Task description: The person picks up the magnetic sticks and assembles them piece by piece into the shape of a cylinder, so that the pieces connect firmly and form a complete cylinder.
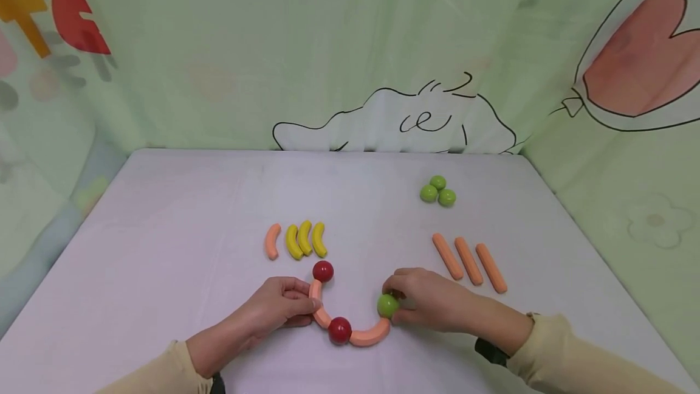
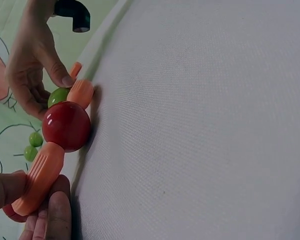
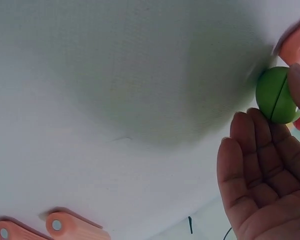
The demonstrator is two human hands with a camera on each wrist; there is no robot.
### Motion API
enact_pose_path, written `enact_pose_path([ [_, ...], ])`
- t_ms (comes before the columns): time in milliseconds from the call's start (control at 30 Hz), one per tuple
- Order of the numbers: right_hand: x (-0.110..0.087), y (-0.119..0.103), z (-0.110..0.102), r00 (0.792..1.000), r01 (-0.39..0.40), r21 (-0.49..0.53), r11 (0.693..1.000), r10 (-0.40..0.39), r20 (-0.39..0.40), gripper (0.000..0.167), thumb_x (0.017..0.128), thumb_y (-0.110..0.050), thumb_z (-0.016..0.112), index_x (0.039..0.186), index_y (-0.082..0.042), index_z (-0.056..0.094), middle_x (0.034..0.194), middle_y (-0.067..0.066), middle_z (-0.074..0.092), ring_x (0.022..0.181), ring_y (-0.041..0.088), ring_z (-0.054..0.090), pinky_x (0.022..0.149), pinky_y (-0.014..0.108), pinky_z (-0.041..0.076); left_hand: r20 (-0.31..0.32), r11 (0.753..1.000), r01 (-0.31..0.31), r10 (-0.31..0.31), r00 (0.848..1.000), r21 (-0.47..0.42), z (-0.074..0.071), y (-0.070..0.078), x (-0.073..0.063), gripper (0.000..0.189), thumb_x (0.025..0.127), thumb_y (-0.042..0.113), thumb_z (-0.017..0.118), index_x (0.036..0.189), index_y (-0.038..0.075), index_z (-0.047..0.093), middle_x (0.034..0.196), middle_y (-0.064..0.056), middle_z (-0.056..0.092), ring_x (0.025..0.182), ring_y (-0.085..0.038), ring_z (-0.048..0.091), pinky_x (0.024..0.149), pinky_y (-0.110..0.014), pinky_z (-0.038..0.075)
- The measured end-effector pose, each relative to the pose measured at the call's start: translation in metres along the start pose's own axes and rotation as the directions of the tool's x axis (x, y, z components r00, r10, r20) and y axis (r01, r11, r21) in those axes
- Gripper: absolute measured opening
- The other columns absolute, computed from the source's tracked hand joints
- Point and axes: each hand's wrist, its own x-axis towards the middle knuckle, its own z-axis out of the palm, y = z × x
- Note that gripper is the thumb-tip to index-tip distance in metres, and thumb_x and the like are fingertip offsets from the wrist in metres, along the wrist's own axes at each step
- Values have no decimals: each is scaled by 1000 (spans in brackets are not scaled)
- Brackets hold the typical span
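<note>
Between thumb and fingers, my left hand [image 1: 280,306] pinches a curved orange stick [image 2: 41,175] with a ribbed side. One red ball [image 1: 323,271] sits at its far end and another red ball [image 1: 340,331] at its near end. From that near ball a second curved orange stick [image 1: 369,336] runs right to a green ball [image 1: 387,306], making a U-shaped chain. My right hand [image 1: 434,301] holds the green ball between thumb and fingers. A seam line crosses this ball in the right wrist view.
Beyond the chain lie three yellow curved sticks [image 1: 305,238] and a loose curved orange stick [image 1: 271,242]. Three straight orange sticks [image 1: 466,261] lie to the right, with round metal dots on visible ends. Three green balls [image 1: 437,191] cluster farther back. A patterned curtain [image 1: 219,65] hangs behind the white table [image 1: 180,211].
</note>
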Motion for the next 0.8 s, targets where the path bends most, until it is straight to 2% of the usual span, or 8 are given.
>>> enact_pose_path([
  [267,-4,1,1,998,-46,72,996,44,42,30,85,-19,83,108,-6,70,89,-9,63,80,5,52,71,23,50,1,1000,6,-6,1000,-12,0,-1,1,34,92,9,74,120,-5,61,92,-6,74,80,-12,70,81,-32,63],
  [533,-8,6,3,998,-37,115,993,30,57,29,84,-23,84,106,-11,68,90,-11,62,81,4,55,73,23,52,-5,999,13,-14,1000,-29,0,-2,0,35,92,9,75,120,-6,61,90,-6,73,77,-11,69,79,-29,62],
  [800,-10,11,0,999,-22,107,994,17,47,31,85,-24,84,109,-11,69,94,-11,64,85,4,56,75,24,53,-4,1000,4,-4,1000,-31,0,-2,-1,35,92,10,75,120,-6,61,91,-6,73,76,-11,69,78,-29,62],
])
